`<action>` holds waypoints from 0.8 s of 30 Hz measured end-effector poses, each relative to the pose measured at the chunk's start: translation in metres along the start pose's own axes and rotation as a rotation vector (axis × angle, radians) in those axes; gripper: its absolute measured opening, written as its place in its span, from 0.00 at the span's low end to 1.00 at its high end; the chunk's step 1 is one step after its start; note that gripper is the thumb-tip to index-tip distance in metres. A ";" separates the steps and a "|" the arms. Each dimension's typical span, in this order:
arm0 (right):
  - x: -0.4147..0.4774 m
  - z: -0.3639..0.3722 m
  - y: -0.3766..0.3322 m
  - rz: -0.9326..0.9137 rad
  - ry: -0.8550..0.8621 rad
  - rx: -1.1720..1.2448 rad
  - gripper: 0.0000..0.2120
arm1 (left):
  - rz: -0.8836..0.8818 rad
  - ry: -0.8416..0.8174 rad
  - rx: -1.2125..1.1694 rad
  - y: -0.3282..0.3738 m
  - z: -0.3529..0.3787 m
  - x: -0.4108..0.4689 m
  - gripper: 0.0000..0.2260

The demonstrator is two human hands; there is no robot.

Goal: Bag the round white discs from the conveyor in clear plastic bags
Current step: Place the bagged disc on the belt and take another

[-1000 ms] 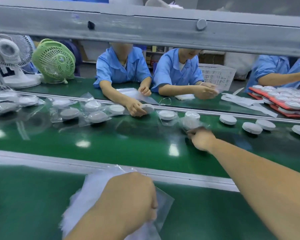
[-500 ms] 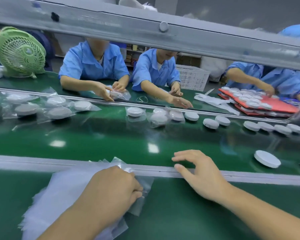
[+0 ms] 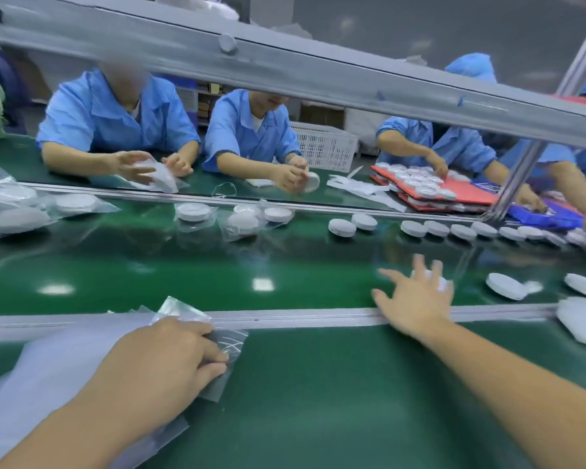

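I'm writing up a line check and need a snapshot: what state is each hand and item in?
left hand, pinching the top clear bag at its corner.
right hand, open, fingers spread over the nearest disc; contact unclear.
top clear bag, empty, on the bag stack.
nearest disc, unbagged, on the belt.
far-edge discs, unbagged, lying flat in a row.
bagged discs, inside clear bags, on the belt.

We see bright, even overhead light; glare patches dot the glossy green belt (image 3: 183,272) at eight o'clock. The grey rail (image 3: 285,72) bows at twelve; the right hand (image 3: 416,299) at four and clear bags (image 3: 48,367) at seven blur.
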State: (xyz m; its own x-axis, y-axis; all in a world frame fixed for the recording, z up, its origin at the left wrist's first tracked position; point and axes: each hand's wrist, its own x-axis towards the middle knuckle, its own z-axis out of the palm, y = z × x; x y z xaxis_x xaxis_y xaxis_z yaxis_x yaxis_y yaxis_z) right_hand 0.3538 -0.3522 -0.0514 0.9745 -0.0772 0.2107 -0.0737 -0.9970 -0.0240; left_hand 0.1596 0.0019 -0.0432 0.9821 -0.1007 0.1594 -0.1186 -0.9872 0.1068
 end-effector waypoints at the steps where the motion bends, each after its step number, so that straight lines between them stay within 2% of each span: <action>1: 0.015 0.001 0.021 0.070 -0.105 -0.004 0.29 | -0.002 0.008 0.000 0.000 0.001 0.000 0.11; 3: 0.036 0.005 0.056 0.103 -0.207 0.147 0.31 | -0.009 0.036 -0.032 0.002 0.004 0.000 0.11; 8: 0.042 0.007 0.069 0.010 0.002 -0.001 0.18 | -0.001 0.044 -0.074 0.002 0.006 0.002 0.12; 11: 0.020 -0.002 0.035 -0.129 0.144 0.214 0.16 | -0.024 0.108 -0.087 0.002 0.010 0.002 0.11; 13: -0.013 -0.011 -0.002 -0.332 0.242 0.400 0.15 | -0.065 0.157 -0.117 0.001 0.010 0.002 0.11; 15: -0.053 -0.024 -0.037 -0.730 0.294 0.443 0.13 | -0.126 0.212 -0.201 -0.002 0.009 0.003 0.10; 17: -0.082 -0.030 -0.061 -1.120 0.319 0.290 0.15 | -0.190 0.231 -0.378 -0.002 0.006 0.005 0.09; 19: -0.100 -0.035 -0.082 -1.278 0.295 0.323 0.16 | -0.206 0.225 -0.671 0.000 0.002 0.007 0.07; 22: -0.115 -0.039 -0.111 -1.225 0.388 0.595 0.13 | -0.122 0.098 -1.168 0.005 -0.008 0.005 0.06; 23: -0.119 -0.040 -0.117 -1.145 0.384 0.724 0.14 | -0.067 0.021 -1.317 0.007 -0.011 0.003 0.06; 24: -0.124 -0.043 -0.123 -1.019 0.345 0.876 0.14 | -0.010 -0.039 -1.421 0.007 -0.012 0.001 0.09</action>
State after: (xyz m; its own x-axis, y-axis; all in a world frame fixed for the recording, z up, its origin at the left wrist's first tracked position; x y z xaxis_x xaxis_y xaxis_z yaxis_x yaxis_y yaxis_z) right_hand 0.2329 -0.2208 -0.0328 0.4070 0.5476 0.7311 0.9116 -0.2942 -0.2871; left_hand 0.1579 -0.0037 -0.0306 0.9843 -0.1207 0.1288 -0.1331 -0.0284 0.9907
